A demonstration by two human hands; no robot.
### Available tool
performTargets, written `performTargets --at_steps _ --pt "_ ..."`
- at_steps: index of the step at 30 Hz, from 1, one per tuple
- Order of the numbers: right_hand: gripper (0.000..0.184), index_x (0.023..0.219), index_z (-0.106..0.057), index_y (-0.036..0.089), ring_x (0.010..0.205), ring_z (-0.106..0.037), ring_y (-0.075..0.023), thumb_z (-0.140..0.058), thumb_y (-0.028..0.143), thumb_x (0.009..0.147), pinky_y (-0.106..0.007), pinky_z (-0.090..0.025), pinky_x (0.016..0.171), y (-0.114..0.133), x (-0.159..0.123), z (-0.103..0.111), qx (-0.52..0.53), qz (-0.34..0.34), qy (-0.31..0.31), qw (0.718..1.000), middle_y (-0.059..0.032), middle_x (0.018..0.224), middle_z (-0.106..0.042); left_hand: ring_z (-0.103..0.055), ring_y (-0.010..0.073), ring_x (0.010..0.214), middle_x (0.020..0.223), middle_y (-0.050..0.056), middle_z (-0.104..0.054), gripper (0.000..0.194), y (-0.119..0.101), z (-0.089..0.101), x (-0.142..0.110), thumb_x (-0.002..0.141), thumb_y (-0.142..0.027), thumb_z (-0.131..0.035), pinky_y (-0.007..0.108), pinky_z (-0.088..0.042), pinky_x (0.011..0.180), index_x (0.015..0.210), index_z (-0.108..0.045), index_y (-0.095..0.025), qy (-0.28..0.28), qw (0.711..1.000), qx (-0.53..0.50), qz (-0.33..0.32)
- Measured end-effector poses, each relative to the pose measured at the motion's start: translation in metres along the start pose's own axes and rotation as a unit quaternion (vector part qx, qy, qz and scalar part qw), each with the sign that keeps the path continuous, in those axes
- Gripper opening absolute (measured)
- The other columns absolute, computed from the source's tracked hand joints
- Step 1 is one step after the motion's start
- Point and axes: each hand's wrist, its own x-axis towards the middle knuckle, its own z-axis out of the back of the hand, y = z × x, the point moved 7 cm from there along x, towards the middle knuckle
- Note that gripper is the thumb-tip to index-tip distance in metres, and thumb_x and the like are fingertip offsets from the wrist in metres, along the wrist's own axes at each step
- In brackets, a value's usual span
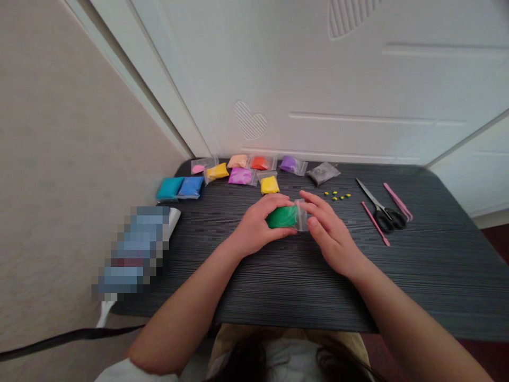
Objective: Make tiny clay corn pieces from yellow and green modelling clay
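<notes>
A clear zip bag of green clay point(283, 217) is in front of me, just above the dark table. My left hand point(260, 223) is closed round its left end, thumb on the near side and fingers on the far side. My right hand point(328, 228) is at the bag's zip end, its fingers stretched out and touching the clear plastic. Just beyond the hands is a small bag of yellow clay point(270, 184). Several tiny yellow-and-green pieces point(334, 198) lie to the right of it.
Bags of other colours line the back edge, among them purple point(289, 164), red point(260, 163) and blue point(191, 187). Scissors point(382, 208), pink tweezers point(397, 201) and a pink stick tool point(375, 223) lie right. A blurred-out device point(135, 249) is at left. White panels point(318, 79) rise behind.
</notes>
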Motion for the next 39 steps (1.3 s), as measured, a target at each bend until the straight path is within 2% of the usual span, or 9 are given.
performTargets --at_steps 8,13,18,22,28,32,39 --pt "0.025 0.094 -0.056 0.021 0.115 -0.041 -0.0144 -0.035 0.032 0.088 -0.031 -0.030 0.099 -0.009 0.005 0.003 0.093 -0.041 0.010 0.995 -0.0038 0.123 -0.046 -0.047 0.0199 0.107 0.110 0.007 -0.053 0.045 0.000 -0.004 0.000 0.063 -0.032 -0.069 0.037 -0.036 0.094 0.103 -0.053 -0.019 0.011 1.000 0.004 -0.006" --pt "0.024 0.097 -0.057 0.023 0.116 -0.039 -0.0157 -0.036 0.032 0.087 -0.034 -0.029 0.100 -0.002 0.003 0.005 0.071 -0.016 0.010 0.997 -0.0036 0.124 -0.045 -0.048 0.0189 0.104 0.109 0.008 -0.054 0.045 0.005 -0.001 0.001 0.063 -0.032 -0.069 0.036 -0.037 0.093 0.103 -0.053 -0.019 -0.007 1.000 -0.008 0.011" --pt "0.025 0.103 -0.058 0.025 0.123 -0.031 -0.0187 -0.042 0.030 0.085 -0.037 -0.028 0.101 0.004 0.000 0.003 0.002 0.019 0.017 1.000 -0.0024 0.133 -0.035 -0.050 0.0191 0.101 0.106 0.006 -0.055 0.043 0.009 0.004 0.002 0.064 -0.032 -0.069 0.036 -0.038 0.091 0.101 -0.053 -0.020 -0.034 0.999 -0.021 0.029" --pt "0.028 0.104 -0.060 0.027 0.123 -0.031 -0.0191 -0.038 0.031 0.087 -0.036 -0.031 0.098 0.002 0.001 0.004 0.014 0.009 0.022 1.000 -0.0002 0.135 -0.032 -0.050 0.0182 0.102 0.107 0.006 -0.055 0.044 0.007 0.005 0.002 0.064 -0.032 -0.068 0.035 -0.037 0.092 0.103 -0.053 -0.020 -0.039 0.999 -0.006 0.026" --pt "0.031 0.108 -0.057 0.028 0.121 -0.034 -0.0185 -0.033 0.031 0.088 -0.037 -0.032 0.098 -0.002 0.001 0.011 0.030 0.001 -0.026 0.999 -0.0006 0.133 -0.035 -0.049 0.0182 0.103 0.108 0.007 -0.054 0.043 0.000 0.006 0.001 0.066 -0.032 -0.067 0.036 -0.038 0.092 0.104 -0.052 -0.019 -0.047 0.998 0.045 -0.010" --pt "0.032 0.114 -0.053 0.028 0.123 -0.030 -0.0195 -0.036 0.031 0.087 -0.038 -0.032 0.097 0.001 0.000 0.003 -0.013 0.029 0.006 0.999 -0.0017 0.135 -0.033 -0.050 0.0173 0.102 0.106 0.006 -0.056 0.042 -0.002 0.005 0.001 0.067 -0.032 -0.066 0.034 -0.039 0.091 0.105 -0.052 -0.019 -0.046 0.996 0.064 -0.029" --pt "0.030 0.109 -0.058 0.027 0.124 -0.027 -0.0203 -0.039 0.031 0.086 -0.040 -0.029 0.100 0.002 0.000 -0.003 -0.020 0.042 0.030 0.998 -0.0018 0.137 -0.030 -0.051 0.0165 0.101 0.107 0.006 -0.057 0.041 0.003 0.002 -0.001 0.069 -0.030 -0.064 0.033 -0.040 0.091 0.107 -0.052 -0.019 -0.053 0.995 0.071 -0.035"
